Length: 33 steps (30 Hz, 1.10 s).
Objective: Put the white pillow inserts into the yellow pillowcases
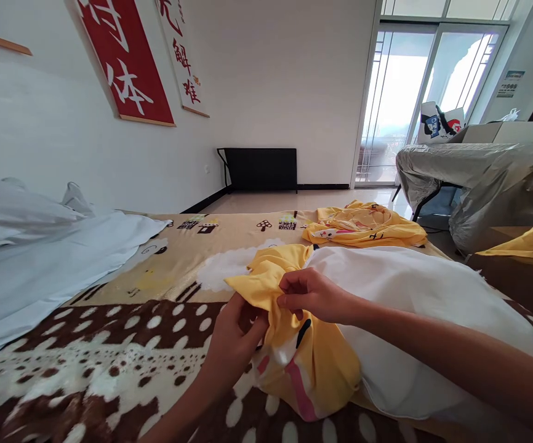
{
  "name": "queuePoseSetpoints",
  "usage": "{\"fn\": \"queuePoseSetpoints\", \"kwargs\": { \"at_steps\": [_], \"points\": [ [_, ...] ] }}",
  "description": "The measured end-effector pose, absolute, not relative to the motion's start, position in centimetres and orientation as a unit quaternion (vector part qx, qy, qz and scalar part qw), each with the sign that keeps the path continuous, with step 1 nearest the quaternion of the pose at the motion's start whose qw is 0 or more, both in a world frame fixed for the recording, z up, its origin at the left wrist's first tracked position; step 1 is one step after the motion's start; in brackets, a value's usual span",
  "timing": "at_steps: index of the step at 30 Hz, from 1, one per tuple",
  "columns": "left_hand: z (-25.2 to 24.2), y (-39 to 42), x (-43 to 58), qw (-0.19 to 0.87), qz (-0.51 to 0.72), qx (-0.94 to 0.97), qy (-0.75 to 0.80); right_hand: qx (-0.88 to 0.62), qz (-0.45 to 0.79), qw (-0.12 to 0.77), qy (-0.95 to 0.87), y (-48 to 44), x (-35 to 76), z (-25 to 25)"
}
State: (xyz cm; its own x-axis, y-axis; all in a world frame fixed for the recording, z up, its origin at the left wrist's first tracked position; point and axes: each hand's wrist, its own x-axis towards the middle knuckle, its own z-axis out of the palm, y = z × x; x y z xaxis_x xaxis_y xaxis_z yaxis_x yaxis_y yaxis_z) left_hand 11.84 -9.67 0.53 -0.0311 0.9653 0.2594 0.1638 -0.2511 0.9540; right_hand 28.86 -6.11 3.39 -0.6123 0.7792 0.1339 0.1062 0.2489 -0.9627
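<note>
A yellow pillowcase [326, 363] with a pink, white and black print is bunched at the near left end of a white pillow [405, 283]. My left hand [239, 335] grips the raised edge of the pillowcase from below, its fingertips partly hidden by the cloth. From the right, my right hand [315, 295] reaches across the pillow and pinches a fold of the same yellow cloth between thumb and fingers. The two hands are close together. How far the pillow extends inside the case is hidden.
Underneath lies a brown and beige patterned blanket [169, 332]. Another yellow printed cloth [363, 224] is heaped beyond the pillow. White fabric [54, 258] spreads at left. A plastic-covered table [479, 163] stands at right, near yellow cloth on a box [520, 277].
</note>
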Motion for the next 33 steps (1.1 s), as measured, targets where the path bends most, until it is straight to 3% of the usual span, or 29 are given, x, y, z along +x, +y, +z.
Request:
{"fn": "queuePoseSetpoints", "kwargs": {
  "at_steps": [7, 13, 20, 27, 33],
  "points": [
    [0.6, -9.2, 11.3, 0.54, 0.513, 0.452, 0.49, -0.312, 0.499, 0.316, -0.744, -6.5, 28.8, 3.4],
    [1.2, -9.6, 11.3, 0.514, 0.462, 0.54, 0.479, -0.331, 0.292, 0.303, -0.845, -6.9, 28.5, 3.3],
    [1.5, -9.7, 11.4, 0.599, 0.487, 0.444, 0.454, -0.36, 0.177, 0.223, -0.889, -7.4, 28.2, 3.3],
    [2.2, -9.7, 11.6, 0.62, 0.53, 0.381, 0.436, -0.347, 0.131, 0.135, -0.919, -8.0, 28.2, 4.0],
    [2.9, -9.4, 11.4, 0.552, 0.606, 0.344, 0.458, -0.348, 0.149, 0.148, -0.914, -7.8, 28.7, 4.1]
  ]
}}
